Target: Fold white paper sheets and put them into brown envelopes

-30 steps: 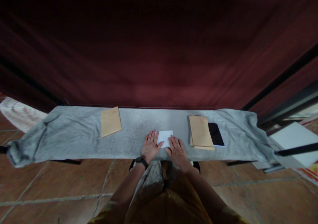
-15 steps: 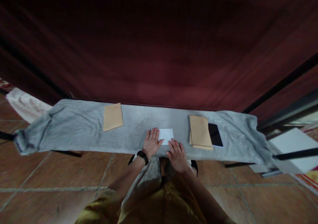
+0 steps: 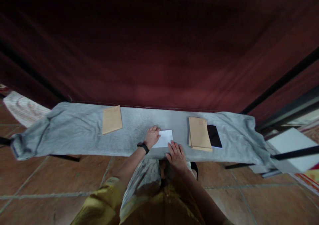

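A folded white paper (image 3: 165,138) lies on the grey cloth (image 3: 74,132) that covers a long narrow table. My left hand (image 3: 152,136), with a black band at the wrist, rests on the paper's left edge with its fingers curled in. My right hand (image 3: 176,153) lies flat at the table's near edge, fingers stretched toward the paper's lower right corner. Whether the left hand pinches the paper's edge is hard to tell.
A single brown envelope (image 3: 112,119) lies to the left. A stack of brown envelopes (image 3: 199,133) sits to the right, beside a dark tablet (image 3: 214,136). A dark red curtain (image 3: 159,52) hangs behind. A white board (image 3: 294,145) stands at far right over tiled floor.
My left hand has gone from flat and spread to curled at the paper's left edge. My right hand has slid back toward the near edge. The view shifted slightly.
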A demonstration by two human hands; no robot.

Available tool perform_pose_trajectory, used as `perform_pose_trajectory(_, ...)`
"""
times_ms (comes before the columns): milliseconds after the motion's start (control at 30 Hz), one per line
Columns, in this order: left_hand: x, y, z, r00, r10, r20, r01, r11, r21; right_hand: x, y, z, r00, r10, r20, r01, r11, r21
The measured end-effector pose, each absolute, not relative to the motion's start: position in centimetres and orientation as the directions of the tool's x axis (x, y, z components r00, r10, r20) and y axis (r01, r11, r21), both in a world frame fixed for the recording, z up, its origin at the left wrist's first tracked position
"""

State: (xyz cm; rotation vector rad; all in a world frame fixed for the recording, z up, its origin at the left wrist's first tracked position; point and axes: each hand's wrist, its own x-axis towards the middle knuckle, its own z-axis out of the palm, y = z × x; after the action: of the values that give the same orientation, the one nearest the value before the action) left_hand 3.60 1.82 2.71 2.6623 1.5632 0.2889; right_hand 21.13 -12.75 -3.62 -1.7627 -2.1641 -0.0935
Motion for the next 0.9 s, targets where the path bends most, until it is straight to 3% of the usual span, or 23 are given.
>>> perform_pose_trajectory(133,3.6,2.4,4.8,0.458,0.865,0.205,0.850,-0.494,0.184,21.5,-12.5,-4.0,-0.116,0.938,0.326,0.922,0.224,-0.317)
perform_pose_trajectory(333,2.9,-0.2,6.9,0.478,0.809,0.341,0.808,-0.558,0.191,22.7,-10.7,-4.7,0.238,0.925,0.295,0.641,0.079,-0.764)
perform_pose_trajectory(433,2.1,-2.2,5.0,0.572,0.746,0.341,0.755,-0.642,0.137,23.1,-9.8,-4.7,0.362,0.897,0.254,0.559,0.010,-0.829)
perform_pose_trajectory(533,1.3,-4.0,2.0,0.648,0.720,0.249,0.719,-0.686,0.112,23.1,-9.5,-4.4,0.370,0.886,0.279,0.562,0.025,-0.827)
perform_pose_trajectory(600,1.0,-4.6,0.3,0.625,0.746,0.229,0.738,-0.661,0.139,22.9,-9.5,-4.0,0.278,0.906,0.319,0.622,0.083,-0.778)
perform_pose_trajectory(767,0.6,-4.7,-0.6,0.624,0.755,0.200,0.722,-0.656,0.221,21.3,-9.6,-3.3,-0.031,0.930,0.366,0.837,0.224,-0.499)
perform_pose_trajectory(900,0.5,-4.8,-0.1,0.658,0.735,0.162,0.710,-0.678,0.192,20.0,-9.5,-3.2,-0.174,0.927,0.333,0.918,0.275,-0.285)
